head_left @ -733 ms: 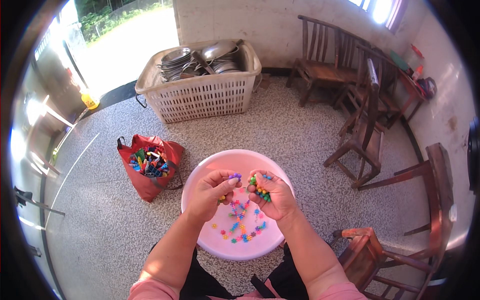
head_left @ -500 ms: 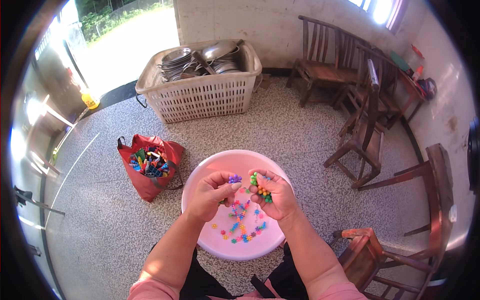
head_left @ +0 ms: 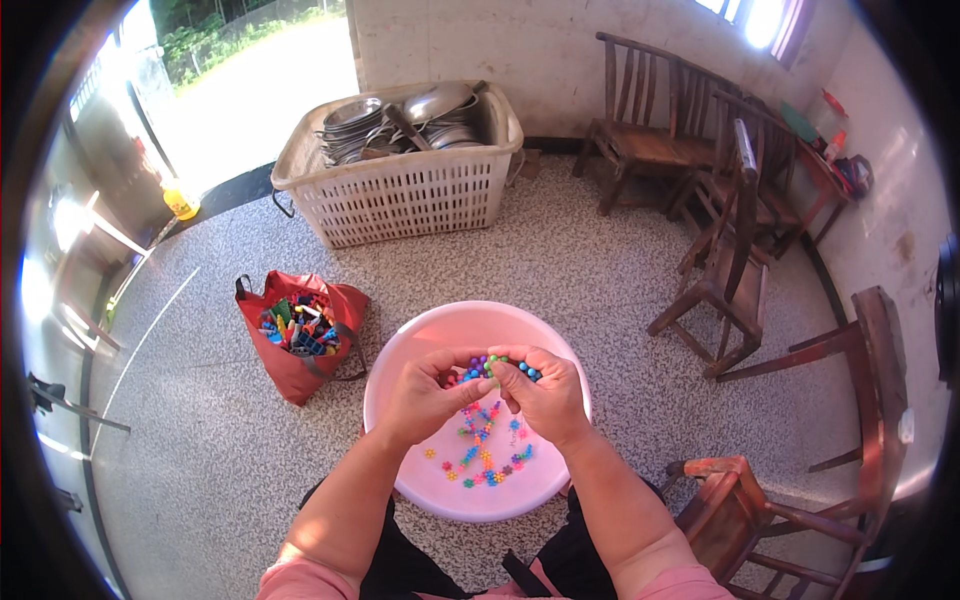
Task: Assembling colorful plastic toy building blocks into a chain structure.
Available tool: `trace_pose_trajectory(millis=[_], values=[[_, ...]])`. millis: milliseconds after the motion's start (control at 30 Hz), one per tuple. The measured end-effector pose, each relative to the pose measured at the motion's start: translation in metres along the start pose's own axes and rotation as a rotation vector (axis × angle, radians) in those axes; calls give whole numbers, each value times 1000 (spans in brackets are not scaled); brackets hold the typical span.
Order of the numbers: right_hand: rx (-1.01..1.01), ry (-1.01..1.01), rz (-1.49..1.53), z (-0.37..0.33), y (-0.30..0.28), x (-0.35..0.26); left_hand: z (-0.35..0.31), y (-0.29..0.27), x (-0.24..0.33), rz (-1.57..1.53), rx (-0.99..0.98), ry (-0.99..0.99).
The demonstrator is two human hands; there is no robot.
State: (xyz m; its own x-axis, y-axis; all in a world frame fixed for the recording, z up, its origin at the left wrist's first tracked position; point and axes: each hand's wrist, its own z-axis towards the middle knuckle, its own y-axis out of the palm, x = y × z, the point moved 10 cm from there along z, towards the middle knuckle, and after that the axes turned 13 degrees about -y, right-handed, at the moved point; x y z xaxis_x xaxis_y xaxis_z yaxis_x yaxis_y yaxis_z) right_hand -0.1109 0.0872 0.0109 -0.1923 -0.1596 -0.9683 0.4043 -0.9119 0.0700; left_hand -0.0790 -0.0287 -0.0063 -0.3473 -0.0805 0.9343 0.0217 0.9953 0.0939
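Above the pink basin [head_left: 393,345], my two hands meet at the fingertips. My left hand [head_left: 428,398] pinches purple, blue and pink flower-shaped plastic pieces [head_left: 478,366]. My right hand [head_left: 549,398] is closed on green and blue pieces [head_left: 531,371] of the same kind, its thumb pressing near the green one. Whether the pieces of both hands are joined I cannot tell, as fingers cover part of them. On the basin's bottom lie several loose flower pieces [head_left: 487,475] in pink, yellow, blue, green and orange.
Left of the basin stands a red bag [head_left: 275,360] full of mixed plastic toy parts. A white slatted crate [head_left: 410,200] holds metal pans and lids [head_left: 440,100] by the far wall. Wooden chairs [head_left: 735,290] line the right side. A yellow bottle [head_left: 180,200] stands near the doorway.
My hands have come together from a small gap, bringing the pieces they hold into contact or nearly so. The basin, bag and crate look the same.
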Motion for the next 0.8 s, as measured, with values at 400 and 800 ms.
trace_pose_trajectory(millis=[400, 800], values=[[32, -117, -118, 3, -7, -10, -2, -3, 6, 51, 40, 9], [-62, -299, -373, 1, 0, -29, -5, -4, -3, 48, 55, -18]])
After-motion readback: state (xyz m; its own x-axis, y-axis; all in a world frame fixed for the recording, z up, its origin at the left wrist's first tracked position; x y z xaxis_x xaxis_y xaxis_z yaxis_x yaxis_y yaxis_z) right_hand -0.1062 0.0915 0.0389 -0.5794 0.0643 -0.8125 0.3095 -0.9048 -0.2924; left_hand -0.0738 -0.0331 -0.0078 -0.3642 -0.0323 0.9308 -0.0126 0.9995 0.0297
